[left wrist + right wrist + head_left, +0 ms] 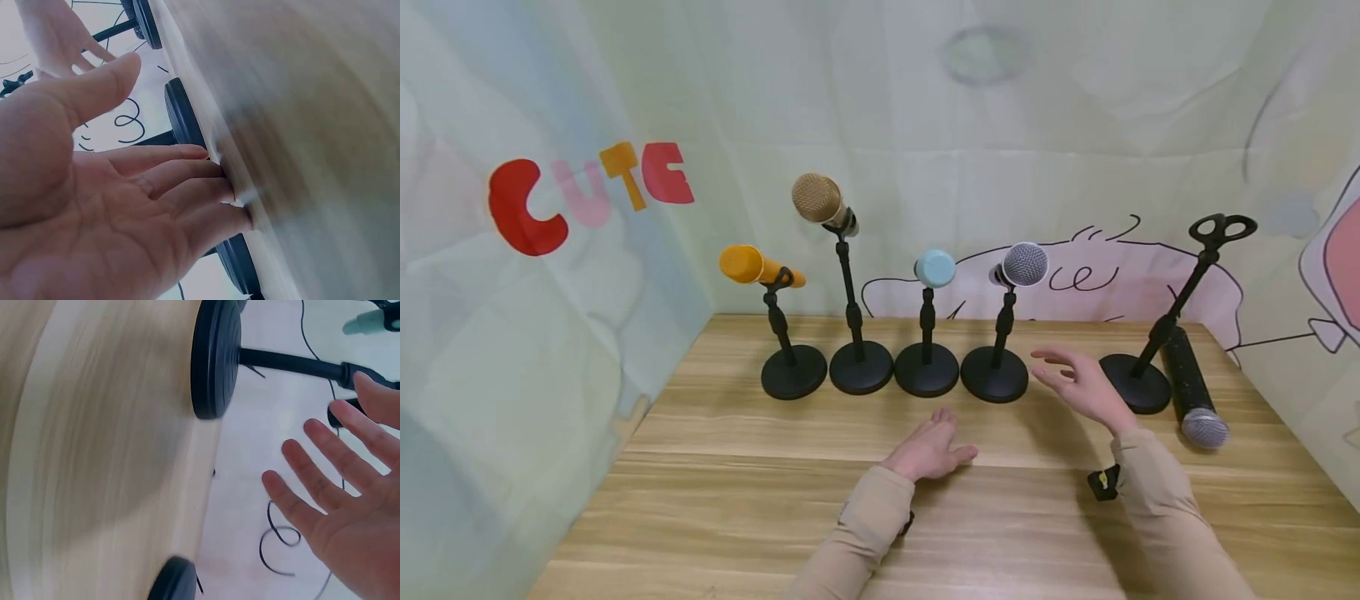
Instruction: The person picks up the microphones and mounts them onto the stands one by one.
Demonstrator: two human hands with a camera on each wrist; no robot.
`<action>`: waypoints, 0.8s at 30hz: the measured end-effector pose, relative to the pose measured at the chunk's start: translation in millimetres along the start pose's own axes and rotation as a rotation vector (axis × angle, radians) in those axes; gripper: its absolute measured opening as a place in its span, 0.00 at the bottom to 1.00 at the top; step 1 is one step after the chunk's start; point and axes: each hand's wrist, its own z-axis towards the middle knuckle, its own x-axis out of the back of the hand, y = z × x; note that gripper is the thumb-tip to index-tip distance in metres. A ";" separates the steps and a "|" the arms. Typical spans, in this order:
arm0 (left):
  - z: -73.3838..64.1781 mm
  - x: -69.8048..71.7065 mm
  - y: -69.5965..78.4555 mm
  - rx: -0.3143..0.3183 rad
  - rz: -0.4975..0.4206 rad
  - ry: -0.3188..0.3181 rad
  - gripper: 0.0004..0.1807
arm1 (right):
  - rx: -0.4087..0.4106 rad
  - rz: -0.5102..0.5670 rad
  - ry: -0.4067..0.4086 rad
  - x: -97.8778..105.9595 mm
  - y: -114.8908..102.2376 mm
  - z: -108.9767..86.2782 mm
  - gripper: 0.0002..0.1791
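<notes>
Near the middle of the table my left hand (pixel 928 448) rests with its fingertips at the wood, in front of the stand with the light blue-headed microphone (pixel 936 268). It holds nothing. My right hand (pixel 1084 387) hovers over the table, fingers spread and palm bare, just right of the stand that carries a silver-headed microphone (pixel 1026 264). To its right stands a microphone stand (pixel 1138 385) with a vacant clip, its pole leaning right. Beside that stand a black microphone (pixel 1187 375) with a silver head lies on the table.
An orange microphone (pixel 752 265) and a gold microphone (pixel 820 200) sit on round-based stands at the left of the row. Behind the wooden table (pixel 737 500) hangs a printed cloth (pixel 760 100), which also runs along both sides.
</notes>
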 end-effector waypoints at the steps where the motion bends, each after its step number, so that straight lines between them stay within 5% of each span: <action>1: 0.1 -0.3 -0.3 -0.001 0.000 0.000 0.36 | -0.004 -0.016 -0.002 2.8 1.2 -3.5 0.22; 8: 0.1 -1.6 0.4 -0.001 -0.006 -0.003 0.37 | -0.044 -0.139 -0.051 34.4 13.9 -26.1 0.20; 16: 0.9 -2.3 1.4 -0.001 0.003 -0.005 0.36 | -0.192 -0.213 -0.182 78.8 35.5 -46.8 0.25; 24: 1.5 -2.7 1.7 0.000 0.010 -0.007 0.36 | -0.287 -0.344 -0.211 106.6 66.4 -51.9 0.30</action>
